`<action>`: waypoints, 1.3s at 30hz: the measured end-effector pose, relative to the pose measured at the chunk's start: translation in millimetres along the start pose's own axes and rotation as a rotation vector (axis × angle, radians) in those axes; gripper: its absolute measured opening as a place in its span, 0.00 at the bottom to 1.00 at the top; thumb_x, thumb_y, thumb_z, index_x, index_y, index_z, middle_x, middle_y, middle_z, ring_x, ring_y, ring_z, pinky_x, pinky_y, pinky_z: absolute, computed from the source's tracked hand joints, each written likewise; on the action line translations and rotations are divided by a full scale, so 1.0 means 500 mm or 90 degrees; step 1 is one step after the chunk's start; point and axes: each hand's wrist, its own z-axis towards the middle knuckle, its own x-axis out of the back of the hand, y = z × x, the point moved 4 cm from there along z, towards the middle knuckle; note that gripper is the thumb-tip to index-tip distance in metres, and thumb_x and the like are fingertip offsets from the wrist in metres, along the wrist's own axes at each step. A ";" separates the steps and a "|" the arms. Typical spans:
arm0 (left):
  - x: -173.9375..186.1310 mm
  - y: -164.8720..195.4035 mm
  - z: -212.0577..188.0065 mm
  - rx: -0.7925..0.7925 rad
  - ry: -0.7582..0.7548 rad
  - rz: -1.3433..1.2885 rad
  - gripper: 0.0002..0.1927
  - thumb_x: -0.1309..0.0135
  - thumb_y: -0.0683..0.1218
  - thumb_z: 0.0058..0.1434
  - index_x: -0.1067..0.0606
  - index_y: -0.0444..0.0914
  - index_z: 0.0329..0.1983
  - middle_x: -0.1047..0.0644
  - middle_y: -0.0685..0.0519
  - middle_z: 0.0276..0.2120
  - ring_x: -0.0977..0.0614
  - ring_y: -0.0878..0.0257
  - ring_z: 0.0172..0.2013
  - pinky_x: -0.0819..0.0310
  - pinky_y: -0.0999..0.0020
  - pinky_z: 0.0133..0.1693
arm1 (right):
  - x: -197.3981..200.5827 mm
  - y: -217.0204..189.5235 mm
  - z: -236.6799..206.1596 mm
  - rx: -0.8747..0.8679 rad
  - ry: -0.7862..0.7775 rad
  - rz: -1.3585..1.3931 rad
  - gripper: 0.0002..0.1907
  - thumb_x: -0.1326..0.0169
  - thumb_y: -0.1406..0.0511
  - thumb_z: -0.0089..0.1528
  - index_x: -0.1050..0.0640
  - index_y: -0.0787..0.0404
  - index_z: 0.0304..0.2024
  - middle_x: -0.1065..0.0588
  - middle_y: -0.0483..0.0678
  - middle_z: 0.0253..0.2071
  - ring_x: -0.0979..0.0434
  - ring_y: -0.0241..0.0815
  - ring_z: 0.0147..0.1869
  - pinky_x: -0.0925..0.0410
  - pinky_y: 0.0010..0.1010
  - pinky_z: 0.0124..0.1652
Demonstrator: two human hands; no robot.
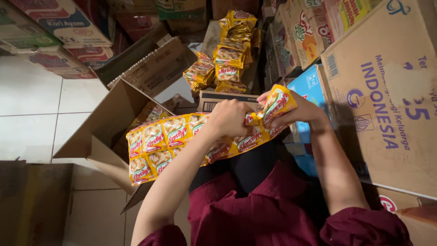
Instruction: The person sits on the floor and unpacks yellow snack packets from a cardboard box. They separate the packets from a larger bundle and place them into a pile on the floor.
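A long strip of joined yellow sachets (164, 139) hangs across my lap, trailing left toward an open cardboard box (102, 123). My left hand (230, 117) is closed around the strip near its right end. My right hand (298, 108) pinches the end sachet (276, 102), which is bent upward away from the rest. The two hands are close together, almost touching. My dark red sleeves show at the bottom.
More yellow sachet strips (230, 52) are piled on a box straight ahead. Large cardboard cartons (387, 91) stand stacked at the right and along the back. White floor tiles (32, 105) lie at the left, and a brown carton (32, 200) sits at lower left.
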 end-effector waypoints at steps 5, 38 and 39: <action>-0.009 -0.014 0.005 0.010 -0.035 0.030 0.23 0.34 0.64 0.45 0.16 0.48 0.39 0.19 0.45 0.26 0.16 0.46 0.32 0.22 0.50 0.36 | -0.005 -0.009 -0.010 0.250 0.017 -0.106 0.45 0.24 0.73 0.45 0.28 0.65 0.64 0.24 0.51 0.57 0.27 0.37 0.66 0.37 0.35 0.72; -0.024 -0.059 0.008 -0.009 -0.061 -0.083 0.25 0.35 0.65 0.47 0.16 0.48 0.43 0.17 0.45 0.31 0.16 0.45 0.37 0.22 0.51 0.42 | 0.016 0.420 -0.044 0.219 0.279 0.473 0.30 0.41 0.84 0.54 0.26 0.66 0.59 0.23 0.58 0.54 0.20 0.54 0.59 0.26 0.47 0.57; -0.021 -0.058 0.008 -0.019 -0.053 -0.099 0.25 0.35 0.64 0.46 0.16 0.49 0.44 0.17 0.45 0.32 0.16 0.45 0.37 0.23 0.51 0.42 | 0.017 0.394 -0.041 0.227 0.277 0.466 0.31 0.41 0.84 0.54 0.26 0.64 0.59 0.22 0.58 0.53 0.20 0.54 0.57 0.26 0.47 0.56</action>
